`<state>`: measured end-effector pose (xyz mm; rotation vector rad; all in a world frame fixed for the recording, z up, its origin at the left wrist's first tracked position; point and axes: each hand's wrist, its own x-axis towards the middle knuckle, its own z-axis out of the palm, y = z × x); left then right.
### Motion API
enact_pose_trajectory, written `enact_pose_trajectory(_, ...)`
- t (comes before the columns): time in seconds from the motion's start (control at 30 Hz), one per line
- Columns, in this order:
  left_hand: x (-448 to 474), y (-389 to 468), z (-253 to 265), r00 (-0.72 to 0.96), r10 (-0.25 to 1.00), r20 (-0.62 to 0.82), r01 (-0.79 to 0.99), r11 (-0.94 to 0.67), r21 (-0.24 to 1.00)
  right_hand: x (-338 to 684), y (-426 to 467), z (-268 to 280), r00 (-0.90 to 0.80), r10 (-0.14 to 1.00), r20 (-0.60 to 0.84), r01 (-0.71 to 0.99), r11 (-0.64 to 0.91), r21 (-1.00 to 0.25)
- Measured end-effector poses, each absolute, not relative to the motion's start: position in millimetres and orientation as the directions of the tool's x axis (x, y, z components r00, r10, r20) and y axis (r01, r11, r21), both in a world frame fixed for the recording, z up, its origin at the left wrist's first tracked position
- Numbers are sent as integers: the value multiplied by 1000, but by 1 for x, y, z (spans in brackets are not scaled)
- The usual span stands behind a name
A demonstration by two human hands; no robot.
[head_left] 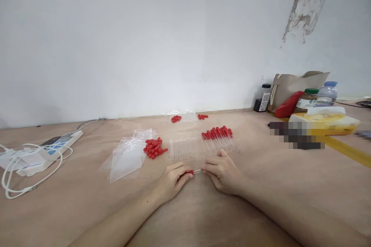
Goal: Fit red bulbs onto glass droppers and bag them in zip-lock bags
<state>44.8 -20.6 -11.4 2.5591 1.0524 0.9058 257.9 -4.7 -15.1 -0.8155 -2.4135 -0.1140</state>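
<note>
My left hand is closed round a red rubber bulb, only partly showing between the fingertips. From the bulb a clear glass dropper tube runs across to my right hand, whose fingers pinch its other end. Just beyond my hands lies a row of bare glass tubes. To its right is a row of droppers with red bulbs fitted on their tubes. A pile of loose red bulbs sits left of the bare tubes.
Clear zip bags lie left of the bulbs. More red bulbs rest in clear plastic by the wall. A white power strip with cables is far left. A tissue pack, bottles and a grey bag stand right.
</note>
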Motion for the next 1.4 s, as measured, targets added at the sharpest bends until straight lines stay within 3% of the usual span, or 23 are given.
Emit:
enact_pose_trajectory(0.6, 46, -20, -4, 578, 658, 483, 534, -752, 385, 242, -12, -18, -564, 605, 561, 579, 775, -254)
enact_pose_trajectory(0.83, 28, -18, 12, 607, 675, 419, 554, -738, 386, 234, -24, -2, -620, 574, 535, 651, 757, -58)
enact_pose_trajectory(0.93, 27, -14, -1, 470, 743, 476, 569, -667, 480, 238, -22, -1, -605, 613, 508, 684, 727, -64)
enact_pose_trajectory(1.03, 28, -12, -13, 329, 839, 433, 594, -540, 596, 250, -8, 2, -419, 751, 510, 778, 587, -226)
enact_pose_trajectory(1.17, 29, -14, -13, 436, 844, 313, 615, -533, 580, 267, 25, 10, -88, 912, 400, 839, 284, -464)
enact_pose_trajectory(1.4, 28, -15, -6, 470, 836, 284, 639, -544, 544, 269, 77, 8, 95, 939, 331, 926, 39, -376)
